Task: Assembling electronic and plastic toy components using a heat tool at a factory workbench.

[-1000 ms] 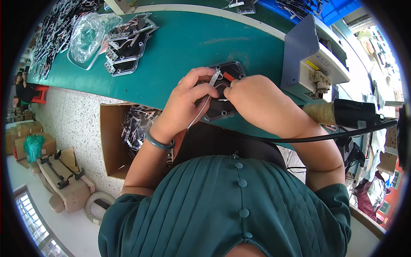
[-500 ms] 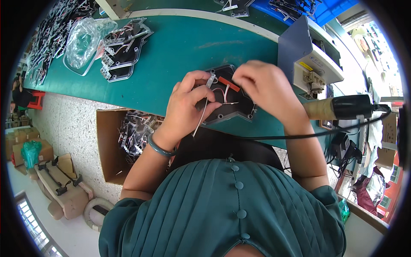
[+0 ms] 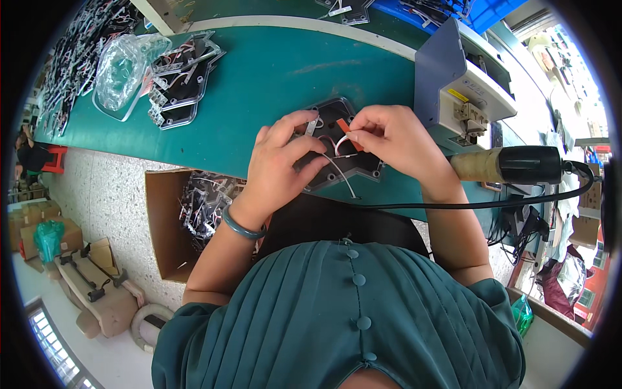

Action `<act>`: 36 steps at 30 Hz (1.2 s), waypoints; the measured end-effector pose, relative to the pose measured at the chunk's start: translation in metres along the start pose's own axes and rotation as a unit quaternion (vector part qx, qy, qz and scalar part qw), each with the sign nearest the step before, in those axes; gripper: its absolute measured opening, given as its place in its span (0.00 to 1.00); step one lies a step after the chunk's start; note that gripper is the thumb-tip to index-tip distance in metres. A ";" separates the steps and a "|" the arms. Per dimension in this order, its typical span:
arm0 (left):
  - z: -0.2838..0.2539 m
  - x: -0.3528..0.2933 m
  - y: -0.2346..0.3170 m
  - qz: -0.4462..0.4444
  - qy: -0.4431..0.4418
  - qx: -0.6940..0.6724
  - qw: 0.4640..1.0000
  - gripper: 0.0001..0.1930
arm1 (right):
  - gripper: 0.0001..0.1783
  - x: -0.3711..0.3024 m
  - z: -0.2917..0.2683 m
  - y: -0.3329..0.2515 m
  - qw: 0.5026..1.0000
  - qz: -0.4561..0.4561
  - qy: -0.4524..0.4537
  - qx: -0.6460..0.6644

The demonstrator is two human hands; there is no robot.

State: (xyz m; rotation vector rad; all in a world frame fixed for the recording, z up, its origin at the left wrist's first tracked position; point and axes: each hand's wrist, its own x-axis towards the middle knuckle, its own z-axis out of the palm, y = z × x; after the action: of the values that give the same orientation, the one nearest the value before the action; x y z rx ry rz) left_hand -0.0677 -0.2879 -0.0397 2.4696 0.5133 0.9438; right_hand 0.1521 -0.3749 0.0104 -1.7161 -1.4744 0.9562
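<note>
A black panel [image 3: 314, 172] with a clear rim lies near the front edge of the green table, partly under both hands. My left hand [image 3: 278, 155] is on its left side, fingers apart: one fingertip touches a clear piece [image 3: 311, 126], while the thumb and another fingertip are beside a loose pale wire [image 3: 343, 177] trailing toward the table edge. With thumb and forefinger, my right hand [image 3: 392, 142] pinches a curved white wire [image 3: 339, 145] above the panel. Beside that pinch lies an orange-red strip [image 3: 343, 125], partly covered by the fingers. A thin small strip [image 3: 346, 155] lies below the wire.
Stacked panels [image 3: 188, 84] and a plastic bag [image 3: 120, 71] sit left. A grey machine [image 3: 447, 84] stands right, near a thick-handled tool [image 3: 505, 165] whose black cable crosses the front edge. Below the left edge, a cardboard box [image 3: 162, 227] holds several parts.
My right hand has come down onto the white wire beside the orange strip. The loose pale wire has swung from the left to the right. My left thumb has drawn back from the thin strip.
</note>
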 end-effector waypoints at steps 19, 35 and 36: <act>0.002 0.000 0.002 0.001 0.006 0.018 1.000 0.12 | 0.03 -0.005 0.017 0.005 0.969 -0.131 0.122 -0.168; 0.009 -0.003 0.017 -0.007 0.018 0.020 1.000 0.14 | 0.03 -0.004 0.017 -0.006 0.941 -0.090 0.063 -0.319; 0.010 -0.003 0.017 -0.008 0.019 0.022 1.000 0.13 | 0.03 -0.003 0.018 -0.008 0.941 -0.091 0.064 -0.319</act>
State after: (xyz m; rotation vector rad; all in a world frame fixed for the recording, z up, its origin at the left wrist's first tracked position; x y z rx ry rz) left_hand -0.0598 -0.3063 -0.0392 2.4869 0.5710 0.9852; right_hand 0.1324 -0.3768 0.0084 -1.9798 -1.9476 0.2612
